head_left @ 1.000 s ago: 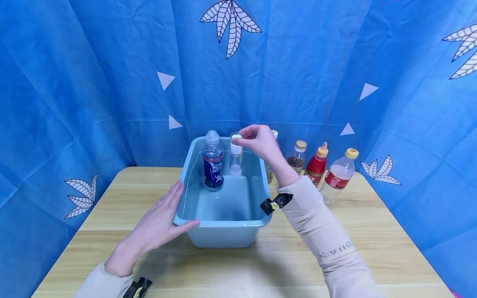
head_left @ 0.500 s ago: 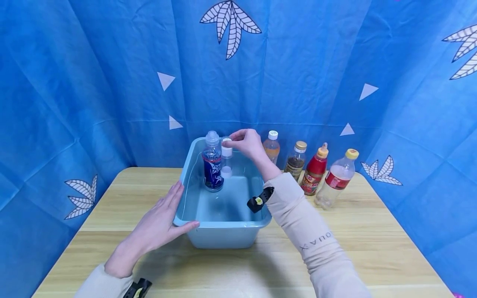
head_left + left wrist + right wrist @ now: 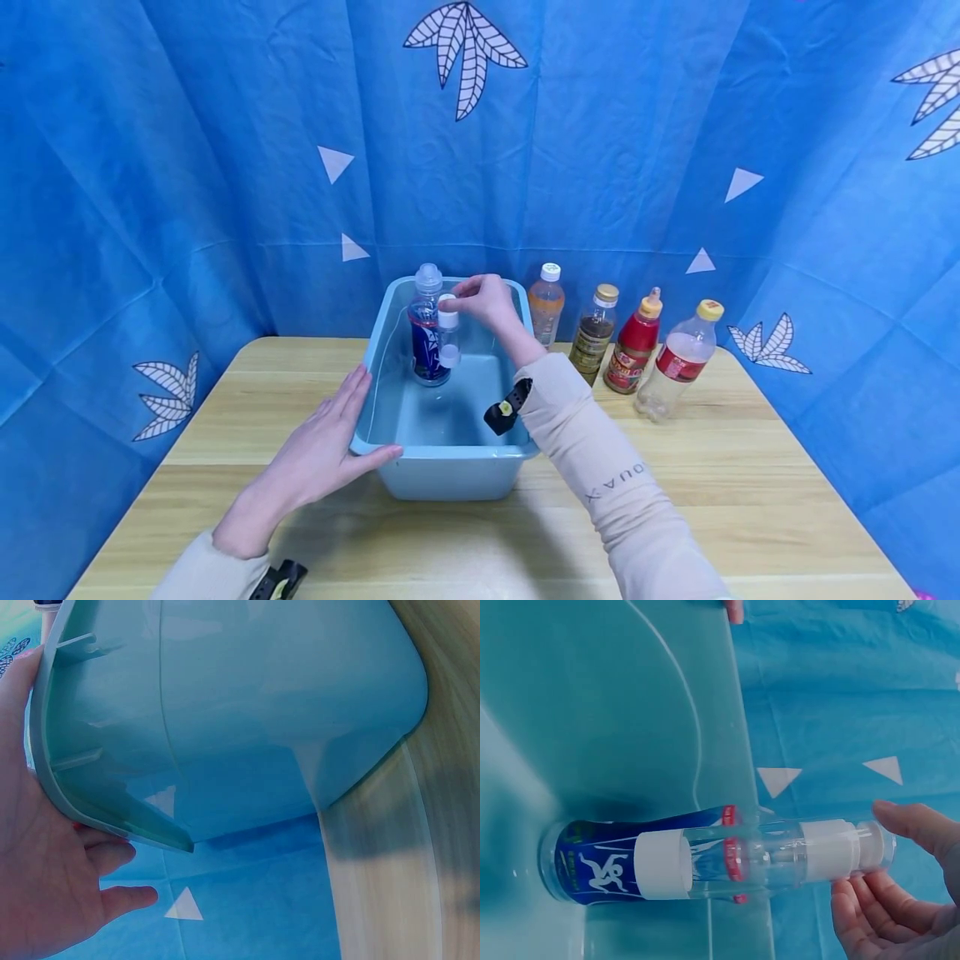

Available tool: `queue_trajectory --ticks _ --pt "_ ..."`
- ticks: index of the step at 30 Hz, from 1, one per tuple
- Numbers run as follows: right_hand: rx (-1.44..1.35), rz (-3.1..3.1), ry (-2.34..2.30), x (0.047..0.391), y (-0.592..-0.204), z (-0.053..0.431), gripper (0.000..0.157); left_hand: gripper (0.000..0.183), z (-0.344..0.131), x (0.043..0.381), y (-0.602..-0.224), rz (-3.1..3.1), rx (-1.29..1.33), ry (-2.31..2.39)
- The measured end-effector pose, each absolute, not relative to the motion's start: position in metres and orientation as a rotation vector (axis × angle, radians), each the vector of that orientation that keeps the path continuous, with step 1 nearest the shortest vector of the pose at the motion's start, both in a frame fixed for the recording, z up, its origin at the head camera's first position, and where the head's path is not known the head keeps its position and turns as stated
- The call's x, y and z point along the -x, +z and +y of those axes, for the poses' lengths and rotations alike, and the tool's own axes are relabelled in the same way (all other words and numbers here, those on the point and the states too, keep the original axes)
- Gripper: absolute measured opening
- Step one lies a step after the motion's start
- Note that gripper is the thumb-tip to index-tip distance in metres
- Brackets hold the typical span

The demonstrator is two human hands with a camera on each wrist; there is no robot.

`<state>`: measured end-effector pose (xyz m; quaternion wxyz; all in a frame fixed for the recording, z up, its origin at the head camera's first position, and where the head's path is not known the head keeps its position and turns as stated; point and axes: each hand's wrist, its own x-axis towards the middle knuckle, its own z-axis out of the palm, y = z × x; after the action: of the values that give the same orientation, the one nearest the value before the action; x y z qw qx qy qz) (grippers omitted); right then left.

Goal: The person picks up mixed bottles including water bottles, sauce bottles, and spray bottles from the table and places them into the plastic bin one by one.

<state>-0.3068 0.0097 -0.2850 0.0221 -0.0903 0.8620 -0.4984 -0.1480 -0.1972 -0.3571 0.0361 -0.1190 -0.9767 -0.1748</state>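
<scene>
My right hand (image 3: 489, 302) pinches a small clear bottle (image 3: 448, 332) by its top end. This bottle has a white collar under a clear cap and a white band at its base, seen in the right wrist view. It is upright inside the light blue plastic basin (image 3: 457, 452), in front of a blue-labelled drink bottle (image 3: 425, 350) that stands there. In the right wrist view, the small bottle partly covers the drink bottle (image 3: 600, 862). My left hand (image 3: 318, 442) rests on the basin's near left corner, fingers along the left rim and thumb over the front rim.
Right of the basin stand a clear bottle with a white cap (image 3: 547, 304), a dark-filled bottle (image 3: 592, 337), a red sauce bottle (image 3: 632, 350) and a yellow-capped bottle (image 3: 678, 362). Blue curtains (image 3: 622, 150) enclose the wooden table (image 3: 712, 500) behind and at both sides.
My right hand has moved left and slightly down with the small clear bottle, bringing it from the basin's back middle to the drink bottle. The left hand stays on the rim.
</scene>
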Motion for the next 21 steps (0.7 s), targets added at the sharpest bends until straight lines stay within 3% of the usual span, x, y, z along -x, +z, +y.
queue_trajectory --ticks 21 --pt "0.325 2.768 -1.291 0.304 -0.303 -0.008 0.024 0.106 -0.197 0.148 -0.358 -2.984 0.377 -0.553"
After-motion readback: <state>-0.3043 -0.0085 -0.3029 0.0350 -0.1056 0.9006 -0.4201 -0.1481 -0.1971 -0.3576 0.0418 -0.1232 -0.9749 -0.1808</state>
